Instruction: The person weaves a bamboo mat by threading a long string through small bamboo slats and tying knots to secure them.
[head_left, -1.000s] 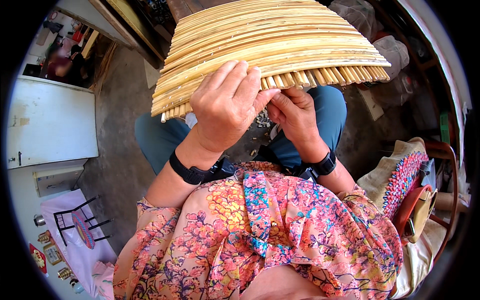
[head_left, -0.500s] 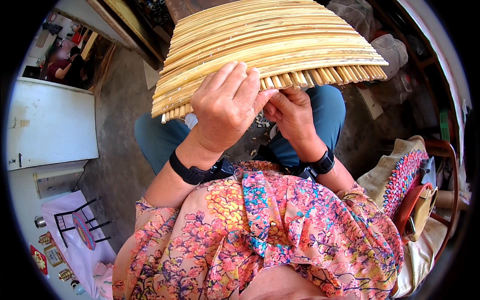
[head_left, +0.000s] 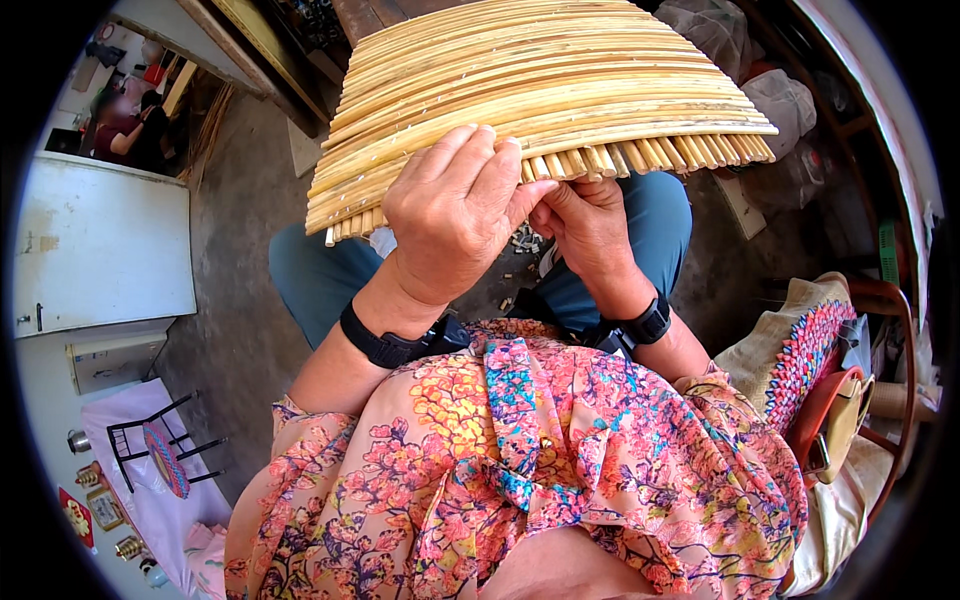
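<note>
A stiff mat of pale yellow reed stalks (head_left: 540, 90), laid side by side in rows, lies across the top of the view above my knees. Cut stalk ends stick out in a second layer along its near edge. My left hand (head_left: 450, 215) is closed over that edge, fingers bent on the upper face and thumb pointing toward the right hand. Just right of it, my right hand (head_left: 592, 235) is pinched at the underside of the edge, thumb and forefinger together near the left thumb tip. What that pinch holds is hidden.
Short cut pieces (head_left: 524, 240) litter the floor between my knees. At right stands a chair (head_left: 905, 330) with a woven cushion and a bag (head_left: 840, 425). Clear plastic bags (head_left: 780, 105) sit at the upper right. Another person (head_left: 122, 130) sits far left, beyond a white cabinet (head_left: 105, 245).
</note>
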